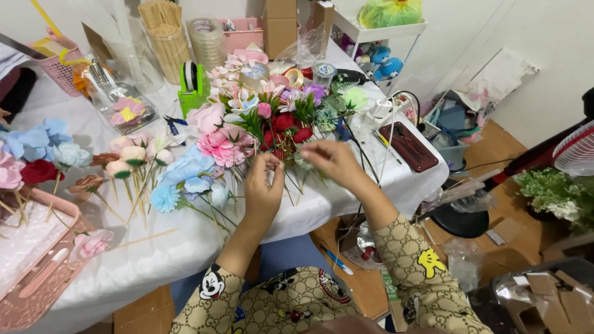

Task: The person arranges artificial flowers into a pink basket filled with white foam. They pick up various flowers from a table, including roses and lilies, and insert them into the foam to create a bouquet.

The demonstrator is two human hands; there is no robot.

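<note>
Both hands at the table's (pixel 185 247) front edge: left hand (pixel 263 188) pinches the bouquet (pixel 272 120) stems, right hand (pixel 331 158) pinches a sprig. Looks light and crushable; grip the stiff stems, not the petals

We see pink, red, purple and pale blue artificial flowers (pixel 260 127) on a white tablecloth (pixel 154 247) (the leaves run dark green). Our sleeves (pixel 408 260) are beige with a brown repeat pattern and cartoon patches. A pink basket (pixel 37 278) and a green tape dispenser (pixel 192 83) show too.
</note>
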